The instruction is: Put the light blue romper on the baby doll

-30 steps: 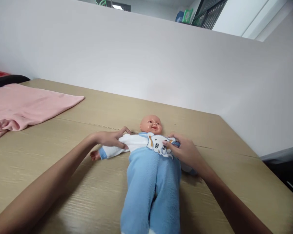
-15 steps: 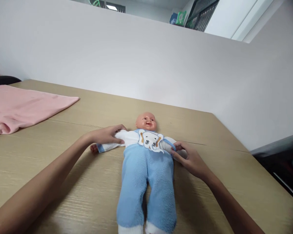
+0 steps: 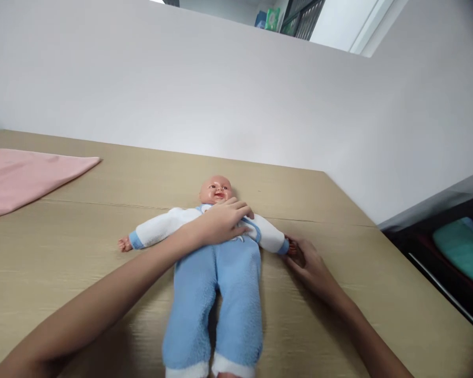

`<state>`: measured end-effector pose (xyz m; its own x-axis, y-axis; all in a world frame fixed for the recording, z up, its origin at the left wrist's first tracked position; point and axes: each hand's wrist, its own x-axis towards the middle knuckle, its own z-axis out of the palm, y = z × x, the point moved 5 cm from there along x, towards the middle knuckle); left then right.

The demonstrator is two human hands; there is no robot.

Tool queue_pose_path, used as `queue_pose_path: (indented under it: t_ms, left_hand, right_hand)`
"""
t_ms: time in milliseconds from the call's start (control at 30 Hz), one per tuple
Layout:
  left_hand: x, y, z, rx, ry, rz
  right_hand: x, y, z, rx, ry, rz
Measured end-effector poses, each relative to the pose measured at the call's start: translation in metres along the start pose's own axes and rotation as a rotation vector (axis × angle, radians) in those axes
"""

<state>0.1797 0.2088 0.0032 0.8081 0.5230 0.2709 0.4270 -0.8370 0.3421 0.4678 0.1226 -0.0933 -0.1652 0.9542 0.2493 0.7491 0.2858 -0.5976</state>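
A baby doll [image 3: 216, 189] lies face up on the table, its legs toward me. It wears blue fleece trousers [image 3: 236, 294] with white cuffs and a white top with blue-edged sleeves. Across the doll's chest lies my left hand [image 3: 228, 218], covering most of the elephant-face patch. Its fingers reach toward the shoulder on the right, the thumb apart from them. My right hand [image 3: 305, 260] is closed around the doll's small hand at the end of the right-side sleeve [image 3: 270, 234]. The other sleeve [image 3: 157, 228] stretches out to the left, its small hand showing.
A pink cloth [image 3: 31, 176] lies on the wooden table [image 3: 114, 178] at the far left. Behind the table stands a white wall [image 3: 181, 84]. Beyond the right table edge is a dark object with a green cloth [image 3: 463, 249] on it.
My left hand has moved right, from the left sleeve onto the doll's chest. My right hand has slid outward to the doll's hand, and that sleeve now lies straighter. The view has shifted right.
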Motion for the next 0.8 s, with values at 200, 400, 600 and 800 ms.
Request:
queue_pose_path:
  t_ms: [200, 400, 600, 800]
  left_hand:
    - [0.022, -0.016, 0.027, 0.008, -0.040, -0.012]
    - [0.011, -0.011, 0.019, 0.030, -0.015, 0.035]
    - [0.007, -0.001, 0.002, -0.403, 0.060, 0.188]
    - [0.000, 0.003, -0.011, -0.664, 0.195, 0.207]
  right_hand:
    - [0.012, -0.017, -0.018, 0.199, 0.086, 0.002]
    - [0.045, -0.051, -0.037, 0.355, 0.134, -0.127]
    - [0.090, -0.083, -0.022, 0.504, 0.172, -0.248]
    - [0.102, -0.103, 0.015, 0.549, -0.004, -0.240]
